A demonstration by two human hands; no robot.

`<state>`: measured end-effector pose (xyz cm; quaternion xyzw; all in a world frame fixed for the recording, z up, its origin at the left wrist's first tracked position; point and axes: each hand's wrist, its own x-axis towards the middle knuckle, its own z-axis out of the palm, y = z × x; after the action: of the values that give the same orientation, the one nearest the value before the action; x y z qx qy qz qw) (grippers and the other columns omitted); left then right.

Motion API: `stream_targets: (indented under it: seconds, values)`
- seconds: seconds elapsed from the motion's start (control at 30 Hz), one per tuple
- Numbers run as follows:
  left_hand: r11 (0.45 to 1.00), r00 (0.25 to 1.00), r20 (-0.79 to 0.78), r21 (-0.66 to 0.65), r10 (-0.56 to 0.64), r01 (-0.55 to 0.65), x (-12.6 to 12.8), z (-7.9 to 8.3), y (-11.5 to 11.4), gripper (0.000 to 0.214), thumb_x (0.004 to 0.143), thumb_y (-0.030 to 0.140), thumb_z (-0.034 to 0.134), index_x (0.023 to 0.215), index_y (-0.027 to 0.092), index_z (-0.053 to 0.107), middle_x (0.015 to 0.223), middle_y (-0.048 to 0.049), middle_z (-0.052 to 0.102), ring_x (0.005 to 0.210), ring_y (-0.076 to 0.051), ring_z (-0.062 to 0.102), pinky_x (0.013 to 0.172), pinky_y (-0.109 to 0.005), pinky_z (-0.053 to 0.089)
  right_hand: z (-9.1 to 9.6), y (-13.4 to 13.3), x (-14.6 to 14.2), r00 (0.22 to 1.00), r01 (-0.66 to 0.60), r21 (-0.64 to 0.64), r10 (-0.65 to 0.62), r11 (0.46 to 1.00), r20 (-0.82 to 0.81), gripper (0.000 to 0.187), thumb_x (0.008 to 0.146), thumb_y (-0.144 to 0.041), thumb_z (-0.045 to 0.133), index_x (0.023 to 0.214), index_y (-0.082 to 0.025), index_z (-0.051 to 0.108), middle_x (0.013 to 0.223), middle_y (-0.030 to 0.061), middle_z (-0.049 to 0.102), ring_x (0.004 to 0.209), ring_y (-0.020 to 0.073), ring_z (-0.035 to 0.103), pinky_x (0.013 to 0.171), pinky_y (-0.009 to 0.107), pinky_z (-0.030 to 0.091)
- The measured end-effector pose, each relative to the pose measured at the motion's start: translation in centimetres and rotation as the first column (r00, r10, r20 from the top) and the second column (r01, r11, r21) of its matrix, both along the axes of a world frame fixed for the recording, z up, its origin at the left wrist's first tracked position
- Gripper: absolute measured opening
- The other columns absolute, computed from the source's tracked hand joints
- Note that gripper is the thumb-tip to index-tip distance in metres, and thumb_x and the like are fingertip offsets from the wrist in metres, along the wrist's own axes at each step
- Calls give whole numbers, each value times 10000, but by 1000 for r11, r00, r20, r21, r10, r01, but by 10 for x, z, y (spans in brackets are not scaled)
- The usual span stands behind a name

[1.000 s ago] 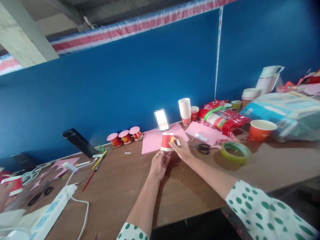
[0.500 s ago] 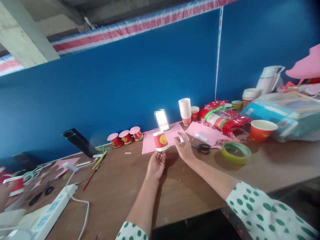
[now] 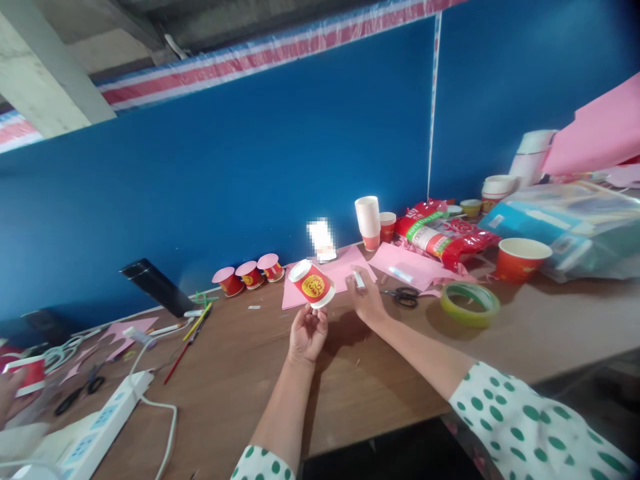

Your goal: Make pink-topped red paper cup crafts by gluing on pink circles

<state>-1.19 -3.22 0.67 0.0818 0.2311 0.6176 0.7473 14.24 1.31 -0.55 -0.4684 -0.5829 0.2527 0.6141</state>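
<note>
My left hand (image 3: 307,331) is closed on a small red paper cup (image 3: 311,284) with a yellow emblem. The cup is upside down and tilted, lifted above the wooden table (image 3: 280,387). My right hand (image 3: 366,299) hovers just right of the cup and pinches a small white stick (image 3: 358,279) between its fingers. Pink paper sheets (image 3: 345,270) lie flat behind both hands. Black scissors (image 3: 406,297) rest on the table right of my right hand.
Three small red cups with pink tops (image 3: 249,272) stand by the blue wall. A green tape roll (image 3: 469,303), a red cup (image 3: 521,259), a white cup stack (image 3: 369,221) and a red packet (image 3: 440,237) lie right. A power strip (image 3: 95,429) lies left. Another person's hand (image 3: 9,393) holds a cup.
My left hand lifted the red cup and tilted it, turning its emblem toward me. My right hand let go of the cup. A large pink sheet came into view at the right.
</note>
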Motion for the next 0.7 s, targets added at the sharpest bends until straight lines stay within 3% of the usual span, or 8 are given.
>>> stream_targets:
  seconds: [0.17,0.43,0.7]
  values:
    - [1000,999,-42,1,29,-29,3,0,2,120,783,96,498,741,115,609,631,-16,620,601,-75,608,553,-116,507,1,-2,0,1000,-12,42,13,999,-13,290,844,-330,466,1095,-192,508,816,36,619,725,159,590,656,275,471]
    - [990,953,-268,47,143,-135,11,-6,7,74,780,96,535,779,109,608,731,-55,656,699,-113,654,607,-157,539,9,-7,1,999,-10,63,12,998,-34,298,857,-299,454,1121,-172,504,876,79,657,786,181,616,674,299,490]
    - [980,905,-378,107,195,-166,13,-14,9,34,748,132,599,720,115,606,699,-53,659,768,-152,674,649,-179,541,22,-19,5,999,33,234,-35,972,6,261,917,-282,378,1101,-183,535,859,62,635,784,168,600,746,318,483]
